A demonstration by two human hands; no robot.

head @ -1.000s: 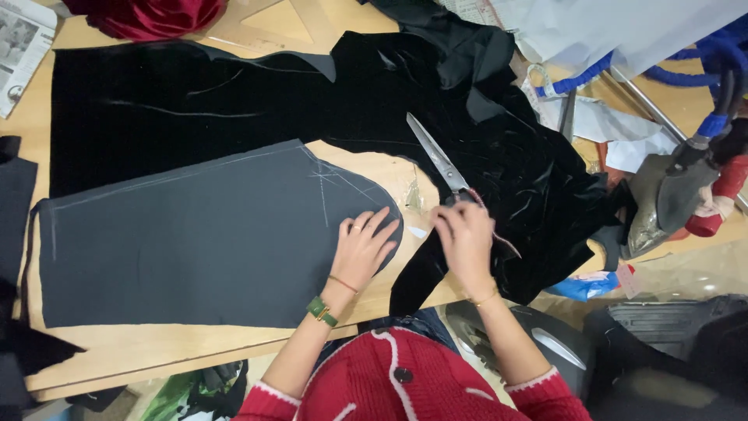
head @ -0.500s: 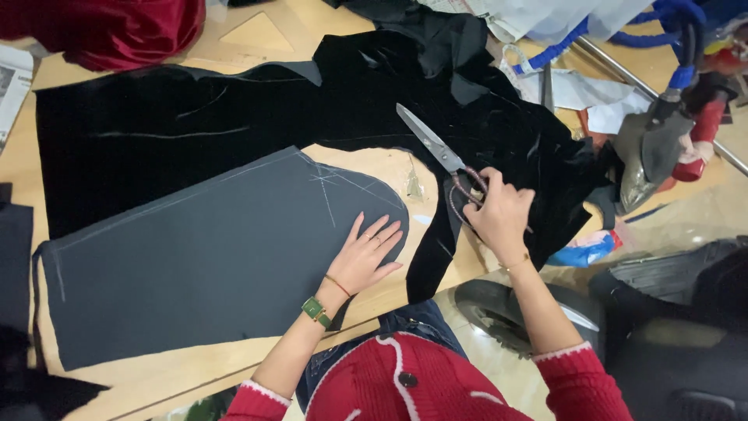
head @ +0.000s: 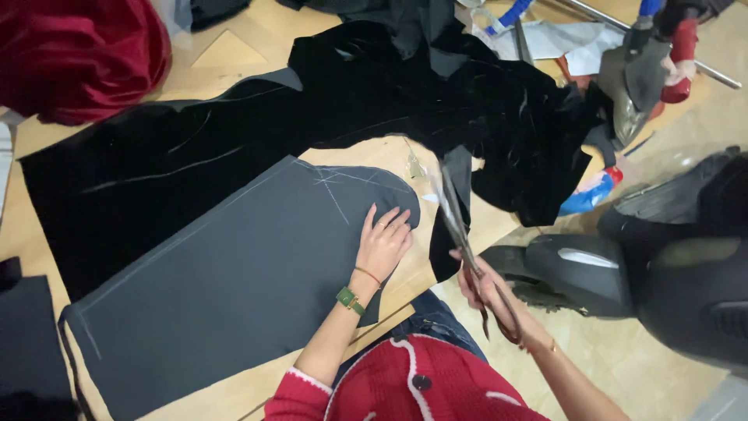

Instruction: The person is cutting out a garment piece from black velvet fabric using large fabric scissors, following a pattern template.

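Grey fabric piece under flat, spread left hand, right hand gripping scissors

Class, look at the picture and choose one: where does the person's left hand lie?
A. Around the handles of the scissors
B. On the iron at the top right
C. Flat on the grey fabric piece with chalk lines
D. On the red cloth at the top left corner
C. The left hand lies palm down, fingers spread, on the curved end of the grey fabric piece, while the right hand holds the scissors.
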